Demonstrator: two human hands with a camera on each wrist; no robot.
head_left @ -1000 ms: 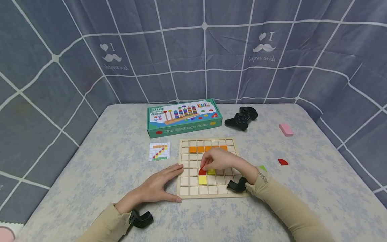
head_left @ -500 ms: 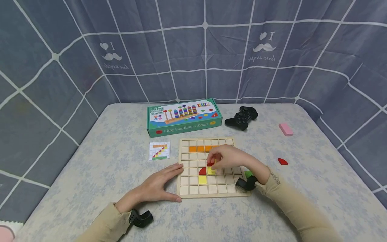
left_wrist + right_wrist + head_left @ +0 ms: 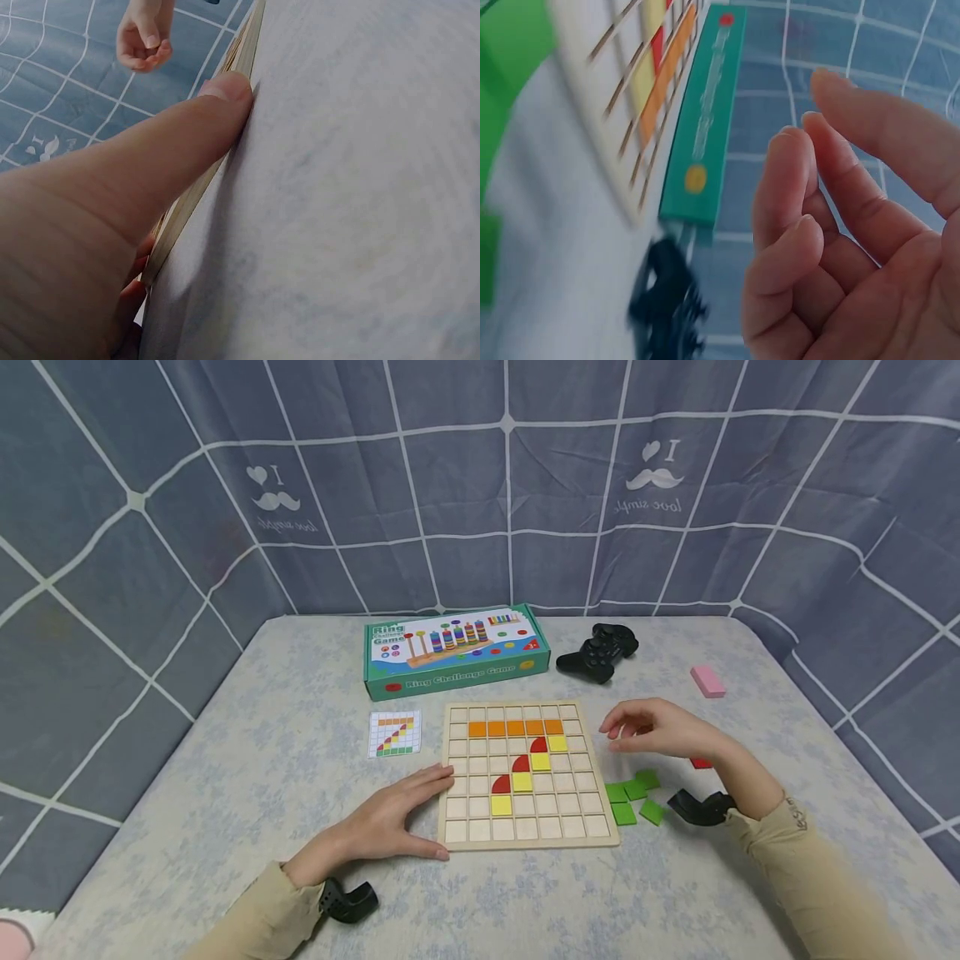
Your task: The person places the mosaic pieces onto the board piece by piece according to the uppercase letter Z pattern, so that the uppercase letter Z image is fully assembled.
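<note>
My left hand point(image 3: 390, 814) lies beside the wooden grid board point(image 3: 480, 832), its fingertips and thumb touching the left edge. In the left wrist view the thumb point(image 3: 172, 150) presses against the board's side. To the right of the board my right hand point(image 3: 663, 728) hovers with loosely bent fingers, holding nothing; the right wrist view shows bare fingers point(image 3: 780, 180). On the board, orange squares point(image 3: 515, 728) form a row near the top. Below them, yellow squares point(image 3: 501, 806) and red quarter-circles point(image 3: 501, 784) step diagonally. Several green squares point(image 3: 623, 814) lie at the board's right.
A pattern card point(image 3: 395, 734) lies left of the board. Behind stands a green game box point(image 3: 457, 652), with a black game controller point(image 3: 600, 653) to its right. A pink block point(image 3: 708, 682) sits far right, and a red piece point(image 3: 701, 763) is partly hidden behind the right wrist.
My right hand first moved from the lower red quarter-circle to the middle one, then went right, off the board. The diagonal and green squares now show. The left hand stayed put.
</note>
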